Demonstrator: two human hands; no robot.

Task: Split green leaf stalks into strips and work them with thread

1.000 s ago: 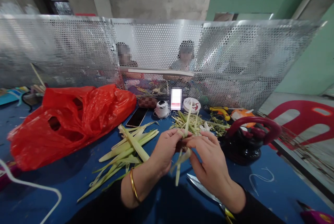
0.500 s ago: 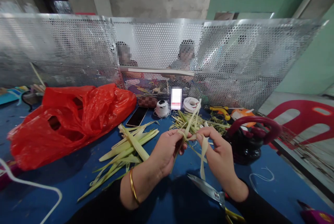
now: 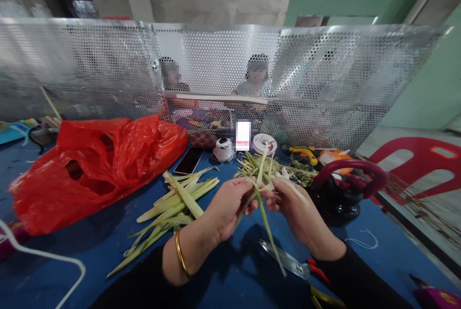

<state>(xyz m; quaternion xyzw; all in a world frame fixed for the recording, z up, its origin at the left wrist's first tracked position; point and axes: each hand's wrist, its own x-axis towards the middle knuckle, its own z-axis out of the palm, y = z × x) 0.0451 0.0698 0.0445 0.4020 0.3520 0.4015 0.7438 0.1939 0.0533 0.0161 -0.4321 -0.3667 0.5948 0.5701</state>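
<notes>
My left hand (image 3: 228, 206) and my right hand (image 3: 293, 208) meet above the blue table (image 3: 90, 256), both pinched on pale green palm-leaf strips (image 3: 261, 184). One strip sticks up from between my fingers, another hangs down toward the scissors (image 3: 288, 262) lying on the table below my right wrist. A gold bangle (image 3: 180, 254) circles my left wrist. A loose pile of leaf strips (image 3: 173, 206) lies just left of my left hand.
A crumpled red plastic bag (image 3: 93, 167) fills the left side. A phone (image 3: 189, 160), a thread spool (image 3: 224, 149), a tape roll (image 3: 264, 144) and leaf trimmings (image 3: 288, 170) lie behind my hands. A dark basket with a red handle (image 3: 342, 191) stands right. Two people sit behind the perforated metal screen (image 3: 216, 69).
My right hand has drawn back toward my left, and the strip that hung over its fingers now trails down from between both hands toward the scissors.
</notes>
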